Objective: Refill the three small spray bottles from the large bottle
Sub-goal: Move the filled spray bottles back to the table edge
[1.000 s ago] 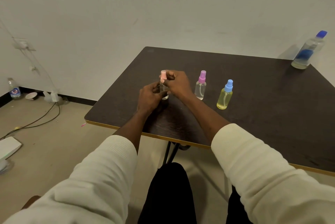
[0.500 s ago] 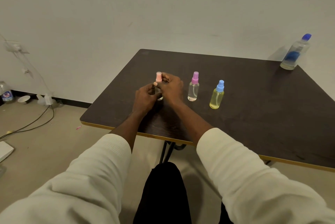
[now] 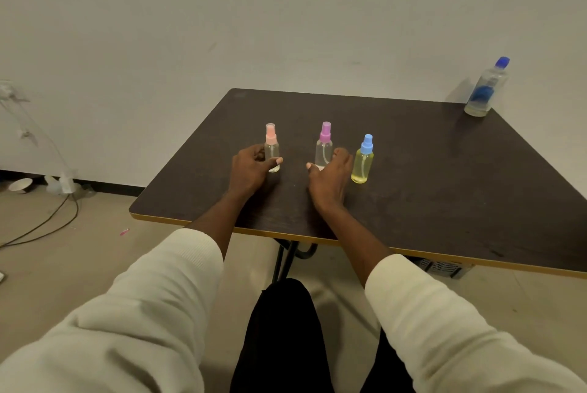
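Left fingers [image 3: 259, 154] curled round pink-capped bottle [image 3: 272, 148], large bottle [image 3: 486, 89] far

Both forearms are stretched forward; the left hand [image 3: 251, 170] is curled, the right hand [image 3: 328, 175] is spread with fingers relaxed.
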Available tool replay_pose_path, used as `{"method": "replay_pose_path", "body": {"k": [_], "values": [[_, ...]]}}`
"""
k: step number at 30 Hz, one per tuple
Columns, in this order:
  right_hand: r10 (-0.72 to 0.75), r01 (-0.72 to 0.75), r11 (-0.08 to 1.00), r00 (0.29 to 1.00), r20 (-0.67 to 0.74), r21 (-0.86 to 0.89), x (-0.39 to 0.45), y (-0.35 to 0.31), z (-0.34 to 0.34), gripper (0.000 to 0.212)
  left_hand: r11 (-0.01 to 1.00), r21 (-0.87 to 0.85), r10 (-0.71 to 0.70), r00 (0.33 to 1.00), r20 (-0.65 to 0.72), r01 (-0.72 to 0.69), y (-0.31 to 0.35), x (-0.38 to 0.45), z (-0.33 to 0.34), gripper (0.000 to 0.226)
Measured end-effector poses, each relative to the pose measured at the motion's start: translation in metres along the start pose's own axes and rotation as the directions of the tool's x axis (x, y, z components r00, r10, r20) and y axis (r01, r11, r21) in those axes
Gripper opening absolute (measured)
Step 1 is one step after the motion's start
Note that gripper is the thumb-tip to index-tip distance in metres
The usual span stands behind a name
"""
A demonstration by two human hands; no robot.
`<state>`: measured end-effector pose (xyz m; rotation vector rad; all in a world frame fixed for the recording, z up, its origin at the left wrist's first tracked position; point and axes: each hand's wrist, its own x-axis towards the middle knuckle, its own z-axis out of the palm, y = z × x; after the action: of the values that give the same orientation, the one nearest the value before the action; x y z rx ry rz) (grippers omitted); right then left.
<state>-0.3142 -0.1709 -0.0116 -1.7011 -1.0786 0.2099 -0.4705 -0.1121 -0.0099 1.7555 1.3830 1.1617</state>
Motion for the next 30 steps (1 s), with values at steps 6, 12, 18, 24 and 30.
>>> {"method": "replay_pose_path", "body": {"k": [6,12,18,24,30], "values": [[0.093,-0.094,0.996,0.991,0.092,0.007,0.017,0.010,0.011,0.045,0.995,-0.084,-0.058,0.998,-0.014,0.057,0.008,0.013,0.029,0.050],[0.070,-0.077,0.995,0.990,0.119,0.062,0.044,0.004,0.023,0.018,0.992,-0.122,-0.030,0.996,-0.079,0.020,0.007,0.048,0.041,0.043],[0.096,-0.121,0.984,0.980,0.177,0.133,0.098,-0.006,0.073,0.035,0.985,-0.170,0.015,0.994,-0.108,-0.033,0.000,0.109,0.052,0.032],[0.117,-0.135,0.985,0.980,0.162,0.106,0.168,-0.007,0.136,0.045,0.990,-0.138,0.009,0.993,-0.119,-0.025,-0.026,0.195,0.063,0.028],[0.104,-0.110,0.992,0.988,0.112,0.053,0.238,0.004,0.189,0.043,0.984,-0.176,-0.015,0.992,-0.128,-0.008,-0.044,0.273,0.090,0.032]]}}
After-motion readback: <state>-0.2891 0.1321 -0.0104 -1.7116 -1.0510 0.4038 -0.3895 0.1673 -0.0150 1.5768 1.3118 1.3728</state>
